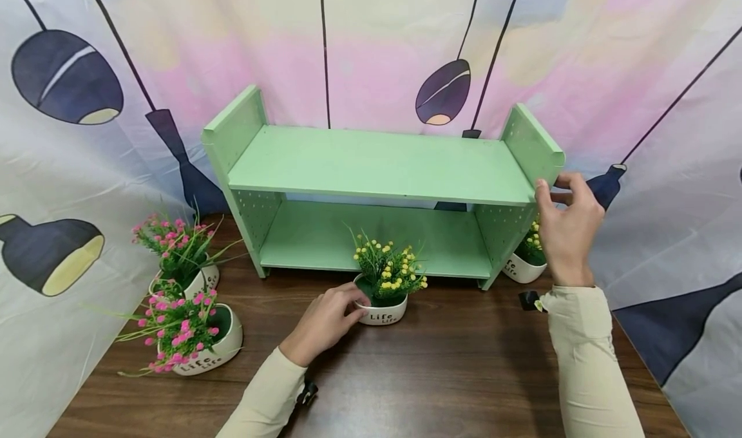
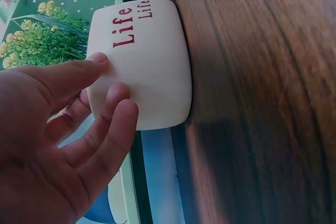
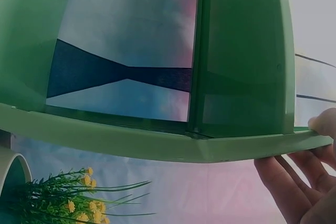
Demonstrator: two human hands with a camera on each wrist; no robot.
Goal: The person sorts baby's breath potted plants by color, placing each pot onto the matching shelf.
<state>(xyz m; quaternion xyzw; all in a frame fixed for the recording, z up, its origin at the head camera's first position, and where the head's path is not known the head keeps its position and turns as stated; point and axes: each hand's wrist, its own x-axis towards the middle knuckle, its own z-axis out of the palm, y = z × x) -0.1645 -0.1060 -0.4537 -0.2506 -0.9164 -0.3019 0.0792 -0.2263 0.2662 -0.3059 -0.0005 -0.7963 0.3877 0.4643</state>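
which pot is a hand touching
The middle pot with yellow flowers, held by the left hand; the rightmost yellow one and both pink ones are untouched.

Wide passage over the upper board (image 1: pixel 359 158) of the green shelf (image 1: pixel 377 185), walled by an upright panel (image 1: pixel 532 145) at each end. Lower bay (image 1: pixel 319 235): front access either side of the middle yellow-flowered pot (image 1: pixel 384 315), which, with the left hand (image 1: pixel 326 322), obstructs the centre. Right end tight: right hand (image 1: pixel 570 228) gripping the panel, another yellow-flowered pot (image 1: pixel 523 270) just outside. Two pink-flowered pots (image 1: pixel 228 341) crowd the left. Printed curtain (image 1: pixel 371 51) backs everything.
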